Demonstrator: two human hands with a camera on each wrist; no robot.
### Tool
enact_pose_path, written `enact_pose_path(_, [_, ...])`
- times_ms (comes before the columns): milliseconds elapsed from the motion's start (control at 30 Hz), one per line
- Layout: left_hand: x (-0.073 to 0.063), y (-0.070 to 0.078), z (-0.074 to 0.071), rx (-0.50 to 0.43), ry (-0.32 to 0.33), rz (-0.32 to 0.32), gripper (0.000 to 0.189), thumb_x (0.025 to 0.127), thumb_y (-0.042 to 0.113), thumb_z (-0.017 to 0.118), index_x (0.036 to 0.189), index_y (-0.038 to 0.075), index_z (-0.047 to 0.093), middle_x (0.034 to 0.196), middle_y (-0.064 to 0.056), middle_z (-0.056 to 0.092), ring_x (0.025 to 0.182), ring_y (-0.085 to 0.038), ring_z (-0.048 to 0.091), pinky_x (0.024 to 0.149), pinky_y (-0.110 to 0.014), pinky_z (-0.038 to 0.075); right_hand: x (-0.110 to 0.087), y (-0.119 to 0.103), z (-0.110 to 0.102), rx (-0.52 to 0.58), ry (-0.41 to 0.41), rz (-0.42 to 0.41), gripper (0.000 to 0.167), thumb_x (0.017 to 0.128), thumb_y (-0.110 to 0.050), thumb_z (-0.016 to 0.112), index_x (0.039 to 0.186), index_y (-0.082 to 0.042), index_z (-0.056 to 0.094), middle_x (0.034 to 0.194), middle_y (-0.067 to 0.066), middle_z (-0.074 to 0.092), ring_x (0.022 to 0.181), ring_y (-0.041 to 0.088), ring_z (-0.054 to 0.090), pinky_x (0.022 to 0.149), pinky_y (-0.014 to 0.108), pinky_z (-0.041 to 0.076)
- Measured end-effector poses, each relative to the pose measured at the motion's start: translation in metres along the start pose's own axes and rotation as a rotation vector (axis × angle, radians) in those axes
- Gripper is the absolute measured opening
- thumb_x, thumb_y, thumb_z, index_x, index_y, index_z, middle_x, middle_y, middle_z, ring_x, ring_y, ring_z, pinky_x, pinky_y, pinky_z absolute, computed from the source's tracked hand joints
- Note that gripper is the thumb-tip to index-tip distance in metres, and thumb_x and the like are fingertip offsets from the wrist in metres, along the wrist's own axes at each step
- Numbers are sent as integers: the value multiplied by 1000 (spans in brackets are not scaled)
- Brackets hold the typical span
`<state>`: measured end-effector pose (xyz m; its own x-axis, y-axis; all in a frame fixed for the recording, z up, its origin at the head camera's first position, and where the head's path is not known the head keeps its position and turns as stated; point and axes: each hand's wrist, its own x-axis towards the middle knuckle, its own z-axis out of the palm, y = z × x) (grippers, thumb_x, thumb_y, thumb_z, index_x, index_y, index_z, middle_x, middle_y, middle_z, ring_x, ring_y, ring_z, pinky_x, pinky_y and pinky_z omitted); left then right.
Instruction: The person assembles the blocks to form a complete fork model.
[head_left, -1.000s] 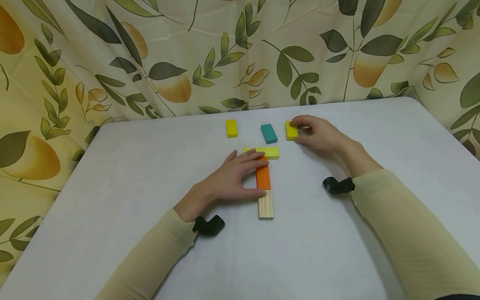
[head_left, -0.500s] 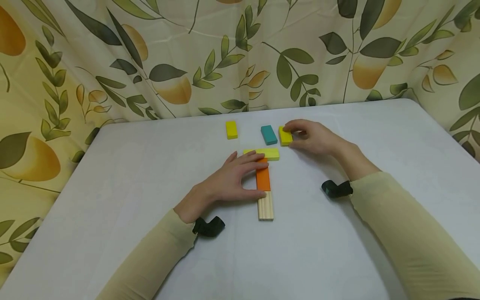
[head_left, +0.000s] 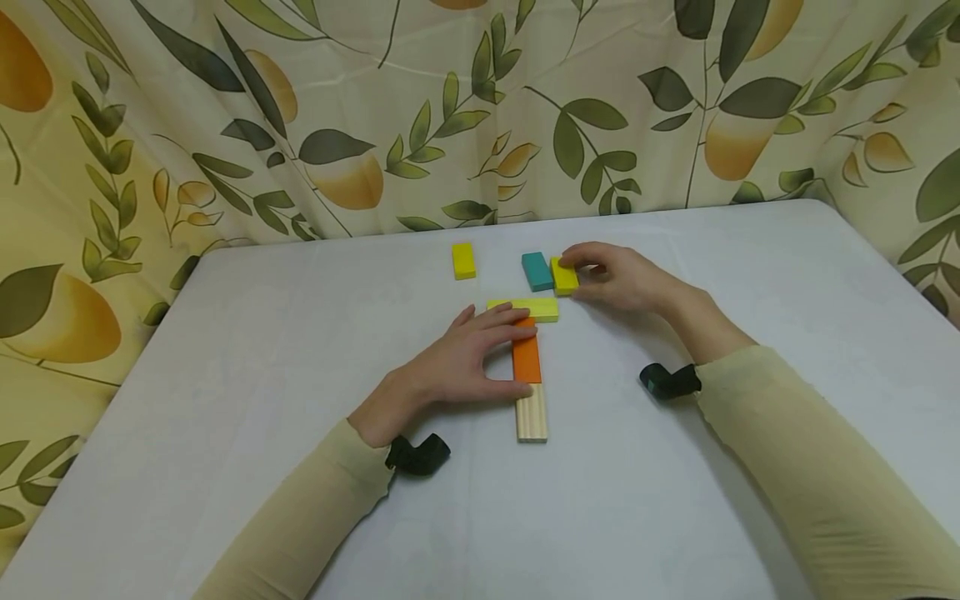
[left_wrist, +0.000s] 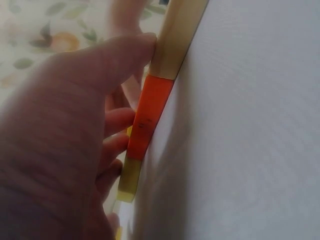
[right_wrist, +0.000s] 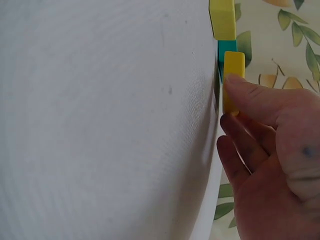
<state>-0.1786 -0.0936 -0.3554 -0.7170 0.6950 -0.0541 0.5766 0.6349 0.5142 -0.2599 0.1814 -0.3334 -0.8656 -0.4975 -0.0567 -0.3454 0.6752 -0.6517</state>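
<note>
In the head view, my right hand [head_left: 626, 279] pinches a yellow block [head_left: 565, 275] by its ends, thumb on the near end. The block lies flat on the cloth, its left side close against a teal block [head_left: 537, 272]. My left hand [head_left: 461, 358] rests, fingers spread, over a row of blocks. Its thumb touches the plain wood block [head_left: 532, 417] near its join with the orange block [head_left: 527, 354]. The other fingers reach the orange block and a pale yellow block [head_left: 543, 310] that lies crosswise at the far end, partly hidden by them.
Another yellow block [head_left: 463, 261] lies apart toward the back left. A white cloth [head_left: 225, 375] covers the table, and a leaf-and-fruit patterned curtain [head_left: 450, 117] hangs along its back and left sides. Each wrist carries a black camera mount.
My right hand has slid the yellow block left and slightly nearer, until it stands beside the teal block. The left hand and the row under it have stayed in place.
</note>
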Motion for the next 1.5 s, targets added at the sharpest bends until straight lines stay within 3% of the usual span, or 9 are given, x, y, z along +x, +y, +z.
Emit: enact_pose_path(1500, [1, -1, 1, -4, 6, 1, 74, 88, 53, 71, 151, 23, 49, 162, 4, 32, 151, -11, 16, 121, -45, -2, 5, -5, 8, -17, -18, -34, 44, 93, -5, 72, 135, 0, 58, 144, 18, 52, 133, 35, 45, 114, 51, 32])
